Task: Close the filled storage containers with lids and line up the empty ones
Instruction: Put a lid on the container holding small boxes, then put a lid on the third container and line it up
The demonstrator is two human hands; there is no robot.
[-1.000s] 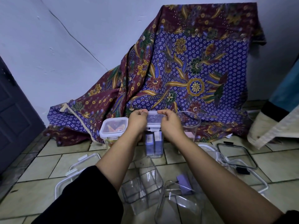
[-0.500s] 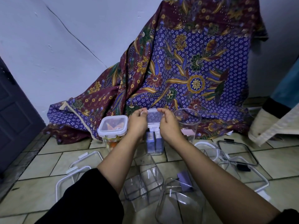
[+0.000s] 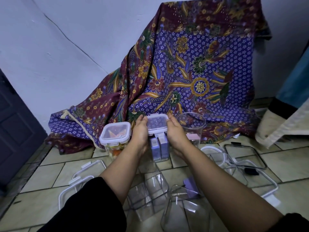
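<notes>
A tall clear container (image 3: 159,150) filled with purple packets stands on the tiled floor, with a white-rimmed lid (image 3: 157,123) on top. My left hand (image 3: 141,131) presses against the lid's left side and my right hand (image 3: 175,132) against its right side, fingers stretched along the edges. To its left stands a lidded container (image 3: 115,133) with orange contents. To its right is an open round clear container (image 3: 192,127) with something pink inside. Empty clear containers (image 3: 148,193) (image 3: 184,209) lie near me, partly hidden by my forearms.
Loose white-rimmed lids (image 3: 87,170) (image 3: 66,192) lie on the floor at the left. A black-rimmed lid (image 3: 245,145) and a white one (image 3: 269,183) lie at the right. A patterned purple cloth (image 3: 192,72) hangs behind. A dark door (image 3: 15,131) is at the left.
Both hands have slid from the top of the purple-filled container's lid to its left and right sides. The containers have not moved.
</notes>
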